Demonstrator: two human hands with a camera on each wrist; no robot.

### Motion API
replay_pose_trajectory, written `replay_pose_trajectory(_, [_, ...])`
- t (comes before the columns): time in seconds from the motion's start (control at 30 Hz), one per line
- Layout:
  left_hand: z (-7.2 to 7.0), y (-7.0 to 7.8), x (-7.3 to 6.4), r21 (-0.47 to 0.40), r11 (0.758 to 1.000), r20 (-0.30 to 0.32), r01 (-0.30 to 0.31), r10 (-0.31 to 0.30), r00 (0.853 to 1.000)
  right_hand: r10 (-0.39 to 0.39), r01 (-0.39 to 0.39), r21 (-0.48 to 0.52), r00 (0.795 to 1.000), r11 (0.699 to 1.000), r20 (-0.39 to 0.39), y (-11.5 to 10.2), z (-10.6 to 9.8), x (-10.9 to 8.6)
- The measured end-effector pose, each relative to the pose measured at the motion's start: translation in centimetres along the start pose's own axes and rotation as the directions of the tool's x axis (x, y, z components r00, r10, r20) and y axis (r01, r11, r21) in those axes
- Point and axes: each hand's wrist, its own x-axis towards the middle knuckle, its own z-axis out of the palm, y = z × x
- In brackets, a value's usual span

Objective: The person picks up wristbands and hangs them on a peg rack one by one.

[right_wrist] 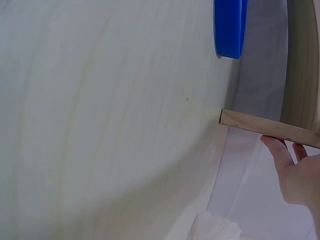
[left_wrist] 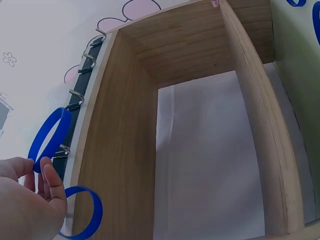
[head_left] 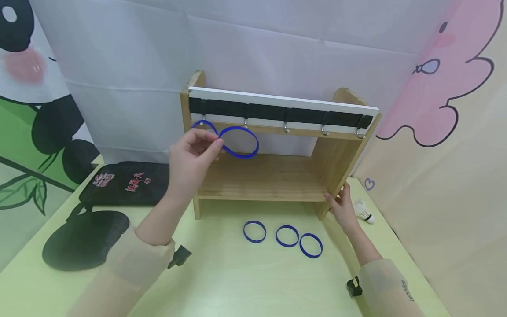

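Observation:
My left hand [head_left: 190,158] pinches a thin blue ring [head_left: 239,156] between thumb and fingers, in front of the second hook from the left on a small wooden shelf [head_left: 261,193]. Another blue ring [left_wrist: 95,215] is by the leftmost hook [head_left: 203,119]; my hand partly covers it, and its contact with the hook is hidden. The hooks line a black strip [head_left: 265,111] on the white front rail. Low on the shelf's right side panel [head_left: 336,160], my right hand [head_left: 343,211] grips the edge, thumb in front and fingers on the outer side.
Three blue rings [head_left: 255,241] lie on the pale table [head_left: 237,281] before the shelf. A black case [head_left: 119,185] and a dark rounded flat object [head_left: 83,242] are at left. A shuttlecock [head_left: 363,211] lies right of the shelf, a small black object [head_left: 354,287] near the right sleeve.

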Motion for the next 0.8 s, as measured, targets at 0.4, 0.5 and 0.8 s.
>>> replay_pose_trajectory(0.4, [1.0,-1.4,0.5,-0.121,0.993,-0.057,0.009,-0.016,0.998,0.008,-0.008,-0.006,1.0,1.0,-0.007,0.2,0.0,0.1])
replay_pose_trajectory(0.5, [0.9,-1.7,0.3,-0.088,0.996,-0.049,0.022,-0.026,0.998,0.012,-0.012,0.006,1.0,1.0,-0.012,0.9,-0.1,0.5])
replay_pose_trajectory(0.8, [0.1,-2.1,-0.3,0.021,1.0,-0.002,0.011,-0.011,1.0,-0.007,0.006,-0.011,1.0,1.0,-0.017,2.3,-0.4,1.0])
